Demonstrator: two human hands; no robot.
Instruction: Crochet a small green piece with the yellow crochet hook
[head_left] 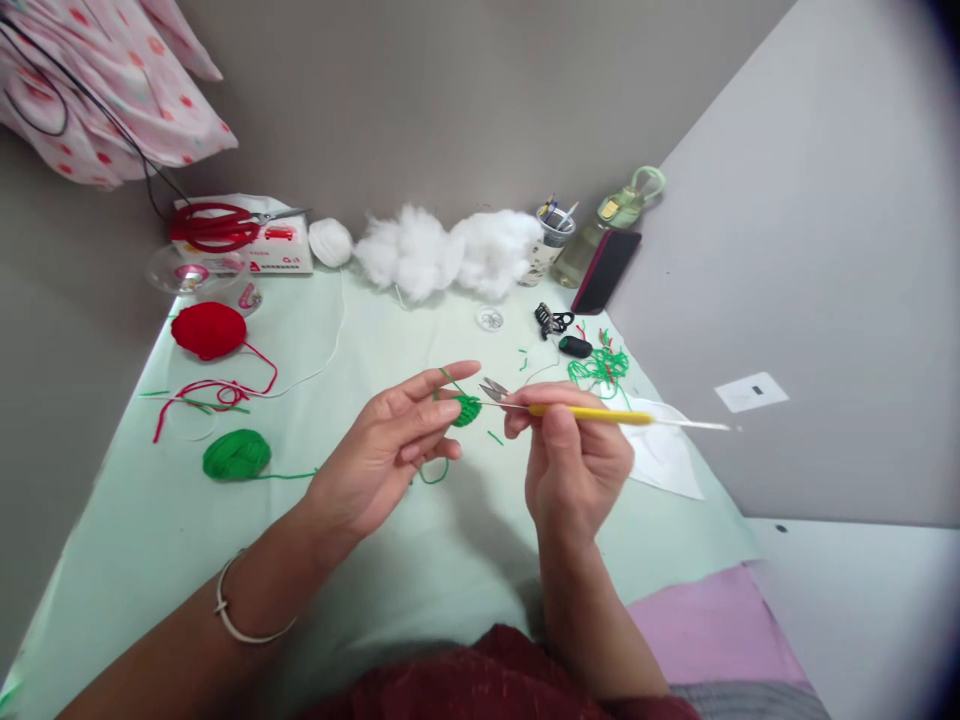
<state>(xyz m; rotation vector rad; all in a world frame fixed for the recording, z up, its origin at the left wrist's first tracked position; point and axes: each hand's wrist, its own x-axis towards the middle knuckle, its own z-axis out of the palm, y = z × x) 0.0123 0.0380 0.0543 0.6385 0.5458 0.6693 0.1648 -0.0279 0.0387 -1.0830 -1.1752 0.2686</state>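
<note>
My left hand (397, 440) pinches a small green crocheted piece (466, 409) between thumb and fingers, and green yarn runs up over its raised index finger. My right hand (574, 455) is closed round a crochet hook with a yellow handle (589, 413). The hook's thin metal shaft points left and its tip meets the green piece. Small scissor blades (493, 389) show just beyond the shaft; the rest of them is hidden behind my right hand. On the left lies a green yarn ball (236, 455), its strand leading toward my left wrist.
Behind are a red yarn ball (208, 331), red scissors (217, 227) on a box, a white yarn ball (331, 243), white stuffing (450, 252), a pen cup (550, 245), a bottle (592, 240) and a phone (607, 271). Green scraps (600, 368) and white cloth (664, 455) lie at right.
</note>
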